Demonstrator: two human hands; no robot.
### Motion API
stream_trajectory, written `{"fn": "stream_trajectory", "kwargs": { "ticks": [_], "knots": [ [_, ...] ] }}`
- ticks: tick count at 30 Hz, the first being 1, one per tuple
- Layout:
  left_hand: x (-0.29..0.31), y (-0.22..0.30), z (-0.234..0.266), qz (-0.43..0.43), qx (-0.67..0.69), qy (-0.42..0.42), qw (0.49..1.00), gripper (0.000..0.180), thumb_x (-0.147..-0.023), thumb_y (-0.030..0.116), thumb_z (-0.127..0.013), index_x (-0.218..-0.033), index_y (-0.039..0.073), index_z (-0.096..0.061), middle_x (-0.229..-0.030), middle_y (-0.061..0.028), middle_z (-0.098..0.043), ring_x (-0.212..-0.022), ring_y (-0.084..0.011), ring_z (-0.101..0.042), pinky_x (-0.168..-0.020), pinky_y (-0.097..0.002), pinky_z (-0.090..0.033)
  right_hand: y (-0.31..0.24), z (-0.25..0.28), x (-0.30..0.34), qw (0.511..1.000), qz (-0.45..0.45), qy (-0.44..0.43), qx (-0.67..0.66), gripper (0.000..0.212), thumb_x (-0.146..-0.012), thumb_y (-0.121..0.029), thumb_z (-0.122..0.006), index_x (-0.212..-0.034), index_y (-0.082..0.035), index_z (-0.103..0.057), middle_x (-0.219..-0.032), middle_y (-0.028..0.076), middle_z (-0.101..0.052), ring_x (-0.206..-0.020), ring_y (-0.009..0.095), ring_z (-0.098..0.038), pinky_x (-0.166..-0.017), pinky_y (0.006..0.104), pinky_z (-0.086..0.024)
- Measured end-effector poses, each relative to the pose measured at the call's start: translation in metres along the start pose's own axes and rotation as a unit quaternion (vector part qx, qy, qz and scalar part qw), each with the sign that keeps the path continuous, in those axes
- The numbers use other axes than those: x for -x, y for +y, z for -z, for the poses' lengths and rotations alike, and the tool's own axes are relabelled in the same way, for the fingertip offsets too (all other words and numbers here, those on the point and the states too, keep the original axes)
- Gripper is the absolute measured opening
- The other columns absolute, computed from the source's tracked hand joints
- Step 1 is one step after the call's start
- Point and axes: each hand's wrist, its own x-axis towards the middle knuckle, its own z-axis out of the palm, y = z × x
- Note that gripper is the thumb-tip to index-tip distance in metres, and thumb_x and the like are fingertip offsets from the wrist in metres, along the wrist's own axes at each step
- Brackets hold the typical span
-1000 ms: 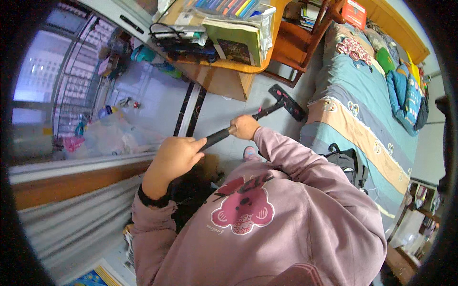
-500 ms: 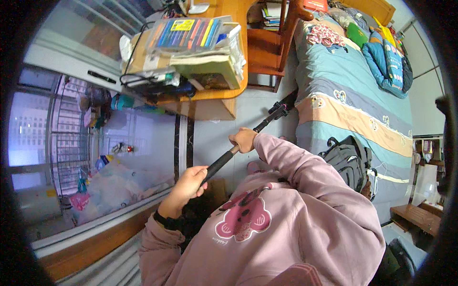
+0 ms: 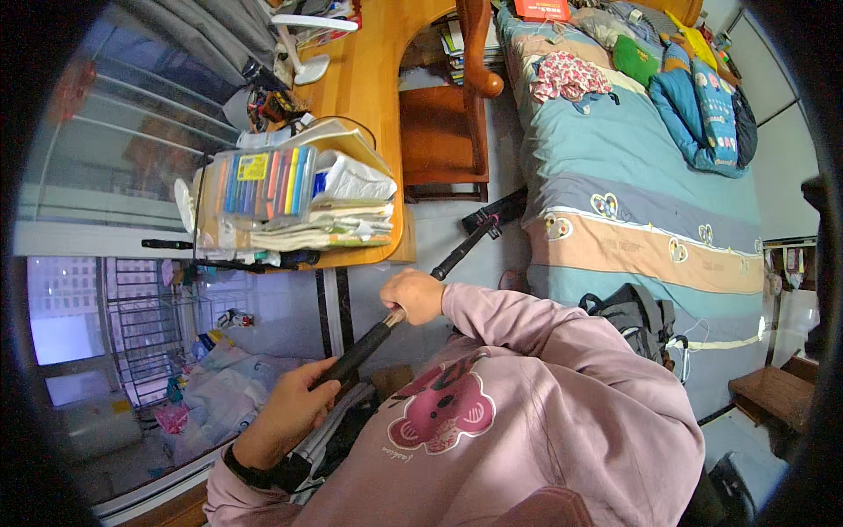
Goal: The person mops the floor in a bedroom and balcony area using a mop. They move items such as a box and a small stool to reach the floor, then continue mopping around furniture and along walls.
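Observation:
A long black-handled mop (image 3: pixel 358 353) slants across the floor between the desk and the bed. My left hand (image 3: pixel 292 409) is closed round its thick grip at the upper end. Further down the pole, just past a bare metal section, my right hand (image 3: pixel 414 295) wraps round it. The mop's dark flat head (image 3: pixel 493 213) lies on the floor beside the bed's edge, near the chair legs; what exactly it is made of cannot be seen.
A wooden desk (image 3: pixel 364 83) bears stacked papers and a marker case (image 3: pixel 263 184). Under its edge stands a wooden chair (image 3: pixel 443 132). To the right are a bed (image 3: pixel 606 140) and a grey backpack (image 3: pixel 634 321). A glass sliding door is on the left.
Both hands have drawn back toward the lower left with the mop. Its head shows more fully beside the bed. The whole view has also shifted.

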Motion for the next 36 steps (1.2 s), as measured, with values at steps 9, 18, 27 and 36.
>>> {"fn": "stream_trajectory", "kwargs": {
  "ticks": [9, 18, 27, 36],
  "knots": [
    [0.03, 0.09, -0.019, 0.119, 0.103, -0.004, 0.988, 0.037, -0.096, 0.018, -0.053, -0.129, 0.005, -0.056, -0.084, -0.0016, -0.061, -0.059, -0.0076, -0.055, -0.041, -0.0172, -0.039, 0.016, 0.061, 0.009, 0.96, -0.06, -0.261, -0.086, 0.025, -0.073, -0.018, -0.065, -0.095, -0.008, -0.058, -0.079, 0.015, -0.064, -0.076, 0.039, -0.062, -0.067, 0.0495, -0.046],
    [0.013, 0.075, -0.033, 0.09, 0.216, -0.016, 0.972, 0.038, -0.1, 0.018, -0.047, -0.132, -0.004, -0.048, -0.07, -0.0079, -0.059, -0.037, -0.007, -0.039, -0.034, -0.0186, -0.028, 0.033, 0.081, 0.006, 0.942, -0.057, -0.326, -0.061, 0.03, -0.074, -0.024, -0.067, -0.1, -0.011, -0.063, -0.092, 0.014, -0.068, -0.09, 0.036, -0.064, -0.076, 0.0481, -0.048],
    [-0.152, 0.069, -0.109, -0.03, 0.304, -0.066, 0.95, 0.03, -0.1, 0.025, -0.049, -0.121, 0.004, -0.053, -0.072, -0.0018, -0.054, -0.043, -0.0069, -0.042, -0.036, -0.0196, -0.03, 0.184, 0.139, 0.067, 0.979, -0.14, -0.046, 0.139, 0.022, -0.064, -0.03, -0.073, -0.078, -0.013, -0.068, -0.076, 0.011, -0.065, -0.079, 0.034, -0.064, -0.068, 0.0478, -0.05],
    [-0.295, 0.152, -0.236, -0.044, 0.373, -0.104, 0.921, 0.024, -0.101, 0.029, -0.05, -0.114, 0.01, -0.05, -0.079, -0.0031, -0.055, -0.061, -0.0109, -0.051, -0.043, -0.0224, -0.037, 0.293, 0.179, 0.124, 0.891, -0.312, 0.246, 0.219, 0.039, -0.074, -0.008, -0.066, -0.113, -0.002, -0.061, -0.125, 0.022, -0.057, -0.115, 0.04, -0.054, -0.098, 0.0426, -0.046]
  ]
}}
